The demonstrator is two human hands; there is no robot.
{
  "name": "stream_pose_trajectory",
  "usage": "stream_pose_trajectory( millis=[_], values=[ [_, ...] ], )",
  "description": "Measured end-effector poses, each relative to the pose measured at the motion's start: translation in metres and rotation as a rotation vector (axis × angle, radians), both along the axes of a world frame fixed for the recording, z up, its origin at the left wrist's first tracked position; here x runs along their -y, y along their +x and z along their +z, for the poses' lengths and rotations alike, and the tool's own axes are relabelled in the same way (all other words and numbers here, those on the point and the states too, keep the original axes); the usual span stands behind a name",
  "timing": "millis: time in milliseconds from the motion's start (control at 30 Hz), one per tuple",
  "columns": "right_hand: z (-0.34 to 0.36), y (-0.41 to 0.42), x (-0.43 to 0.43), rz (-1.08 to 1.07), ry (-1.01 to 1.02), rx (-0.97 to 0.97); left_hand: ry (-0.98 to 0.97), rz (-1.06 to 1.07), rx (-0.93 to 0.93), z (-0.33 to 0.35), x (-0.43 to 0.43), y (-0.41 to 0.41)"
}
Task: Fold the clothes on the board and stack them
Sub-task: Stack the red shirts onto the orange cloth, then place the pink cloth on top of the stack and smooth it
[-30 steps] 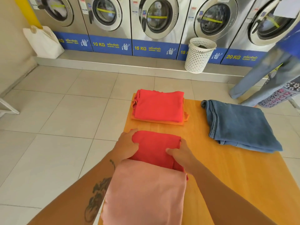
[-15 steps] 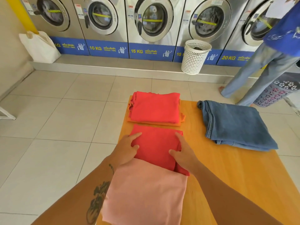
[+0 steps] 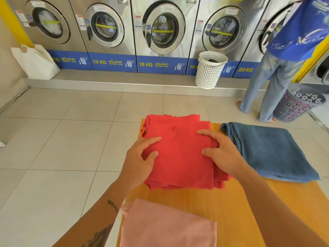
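Observation:
A folded red garment (image 3: 179,157) lies at the far left of the orange board (image 3: 240,207), on top of a stack of red and orange clothes (image 3: 170,120). My left hand (image 3: 140,157) grips its left edge and my right hand (image 3: 220,150) grips its right edge, thumbs on top. A folded pink garment (image 3: 167,225) lies at the board's near edge. Folded blue jeans (image 3: 270,150) rest on the board's right side.
A row of washing machines (image 3: 160,29) lines the far wall. A white basket (image 3: 210,70) and a white bag (image 3: 35,61) stand on the step. A person in blue (image 3: 277,72) stands at far right beside a purple basket (image 3: 299,104). Tiled floor lies to the left.
Both hands have carried the folded red garment away from the pink one and set it forward onto the red and orange stack. The view has tilted up.

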State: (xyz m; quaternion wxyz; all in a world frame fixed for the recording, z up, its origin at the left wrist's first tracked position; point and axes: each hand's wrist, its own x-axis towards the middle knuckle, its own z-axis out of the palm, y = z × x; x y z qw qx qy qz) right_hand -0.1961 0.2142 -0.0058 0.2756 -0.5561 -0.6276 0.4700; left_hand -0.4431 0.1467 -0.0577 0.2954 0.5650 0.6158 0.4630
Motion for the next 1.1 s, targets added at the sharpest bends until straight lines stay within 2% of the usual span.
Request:
stream_pose_trajectory(
  millis=[133,233,267,367,433,633,833,933,1100],
  values=[
    [-0.003,-0.016,-0.051,-0.042,0.082,0.058,0.046,0.068,0.006,0.009,-0.049,-0.011],
    [-0.023,-0.03,-0.09,-0.078,0.135,0.166,0.038,0.083,-0.103,-0.008,-0.092,-0.018],
    [-0.032,-0.033,-0.099,-0.065,0.124,0.234,-0.023,0.066,-0.162,-0.019,-0.103,-0.02],
    [-0.065,-0.039,-0.107,0.092,-0.014,0.51,-0.399,-0.016,-0.429,-0.052,-0.121,-0.026],
    [-0.083,-0.041,-0.099,0.108,-0.078,0.583,-0.513,-0.036,-0.564,-0.064,-0.12,-0.027],
    [-0.087,-0.032,-0.077,0.064,-0.032,0.552,-0.488,-0.011,-0.569,-0.063,-0.096,-0.027],
    [-0.063,-0.012,-0.026,0.063,0.002,0.423,-0.327,-0.002,-0.336,-0.056,-0.019,-0.03],
    [-0.063,0.01,0.012,0.078,-0.13,0.359,-0.383,-0.068,-0.339,-0.058,0.039,-0.031],
    [-0.079,0.038,0.088,0.14,-0.505,0.291,-0.547,-0.292,-0.422,-0.059,0.111,-0.017]
  ],
)
